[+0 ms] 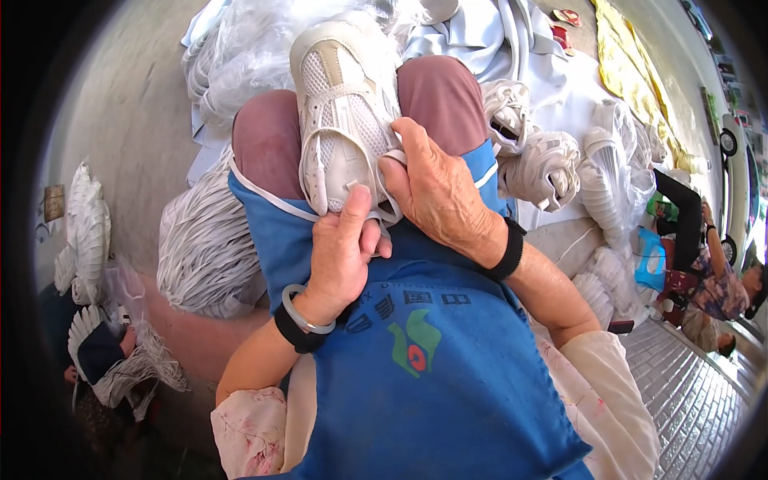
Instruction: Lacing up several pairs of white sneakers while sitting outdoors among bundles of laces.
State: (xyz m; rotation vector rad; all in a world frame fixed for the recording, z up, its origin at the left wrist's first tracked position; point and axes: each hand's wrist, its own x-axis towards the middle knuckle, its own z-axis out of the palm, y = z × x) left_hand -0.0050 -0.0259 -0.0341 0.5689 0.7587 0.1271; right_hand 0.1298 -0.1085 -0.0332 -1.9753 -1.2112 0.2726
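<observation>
A white and beige mesh sneaker (pixel 340 104) lies between my raised knees, its toe pointing away and its opening toward me. My right hand (pixel 452 196) is closed on the right edge of the sneaker's opening, thumb and forefinger pinched there. Close to the opening, my left hand (pixel 336 256) has its fingers curled and its thumb raised. A thin white shoelace (pixel 390 214) runs from the sneaker's side to the left fingers, which are closed on it. The fingers partly hide where the lace ends.
A thick bundle of white laces (pixel 204 240) hangs left of my knee. White sneakers (pixel 544 168) lie to the right, near plastic-wrapped white pieces (pixel 608 168). Clear plastic bags (pixel 248 60) lie beyond my knees, and a yellow cloth (pixel 632 72) farther right. Another person (pixel 712 276) sits at far right.
</observation>
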